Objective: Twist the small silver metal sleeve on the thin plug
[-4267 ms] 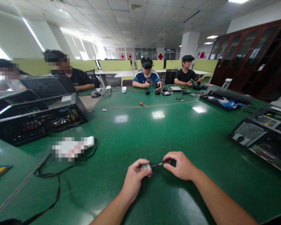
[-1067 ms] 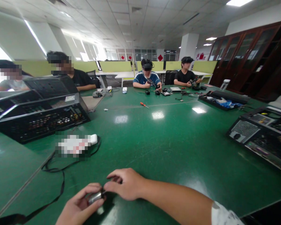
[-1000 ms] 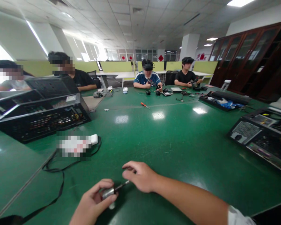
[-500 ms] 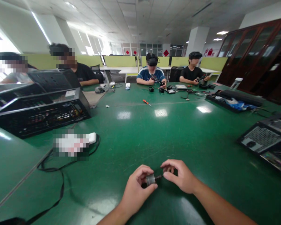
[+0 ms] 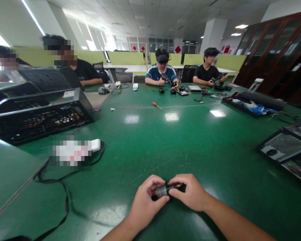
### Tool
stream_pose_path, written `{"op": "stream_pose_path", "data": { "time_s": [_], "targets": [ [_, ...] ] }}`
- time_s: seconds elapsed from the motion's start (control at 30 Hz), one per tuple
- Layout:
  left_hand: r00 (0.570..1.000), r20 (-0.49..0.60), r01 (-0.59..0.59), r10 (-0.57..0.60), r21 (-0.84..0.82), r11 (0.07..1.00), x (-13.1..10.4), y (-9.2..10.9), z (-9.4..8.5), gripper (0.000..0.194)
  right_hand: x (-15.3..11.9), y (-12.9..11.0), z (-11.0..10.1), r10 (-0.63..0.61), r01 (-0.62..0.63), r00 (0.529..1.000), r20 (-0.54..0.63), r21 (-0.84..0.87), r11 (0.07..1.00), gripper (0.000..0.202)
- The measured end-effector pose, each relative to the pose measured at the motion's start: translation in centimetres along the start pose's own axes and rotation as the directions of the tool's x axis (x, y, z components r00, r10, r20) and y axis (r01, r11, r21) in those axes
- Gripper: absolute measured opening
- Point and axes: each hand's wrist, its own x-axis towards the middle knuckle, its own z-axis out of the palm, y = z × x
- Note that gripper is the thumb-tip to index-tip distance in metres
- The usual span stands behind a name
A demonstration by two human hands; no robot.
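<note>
Cylinder (image 5: 162,191) of grey metal, dark at one end, sits in the grasp of your left hand (image 5: 147,202), low over the near part of the green table (image 5: 140,157); whether it touches the tabletop you cannot tell. Your left fingers curl round its far side while the thumb lies along its near side. A thin dark shaft (image 5: 177,186) sticks out of it towards your right, and your right hand (image 5: 194,194) pinches that shaft between thumb and index finger, the other fingers bent in behind. Your hands are close together, fingertips facing.

To your left lie a pixelated pale item (image 5: 71,152) with a reddish patch and, at its right end, a small white case (image 5: 96,145). A black strap (image 5: 66,195) loops round there and runs down to the bottom left. Behind them stands an open black computer case (image 5: 40,117); another computer case (image 5: 283,144), with a perforated grey panel, is at your right edge.

Further out, an orange-handled screwdriver (image 5: 156,105) lies alone, its tip towards your right. Beyond it a co-worker in a blue shirt (image 5: 154,75) holds a dark tool (image 5: 165,78). A black tray (image 5: 251,112) with blue plastic inside lies far right.
</note>
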Motion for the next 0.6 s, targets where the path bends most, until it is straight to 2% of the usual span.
{"op": "stream_pose_path", "data": {
  "time_s": [0.2,0.6],
  "targets": [
    [0.999,-0.016,0.042,-0.043,-0.028,0.999,0.16,0.26,0.16,0.028,0.07,-0.03,-0.18,-0.011,0.012,1.000,0.026,-0.018,1.000,0.013],
    [0.999,0.002,0.048,-0.048,-0.062,0.997,0.12,-0.11,-0.07,0.031,-0.01,0.26,-0.49,-0.007,0.009,0.999,0.044,-0.051,0.999,0.011]
  ]
}}
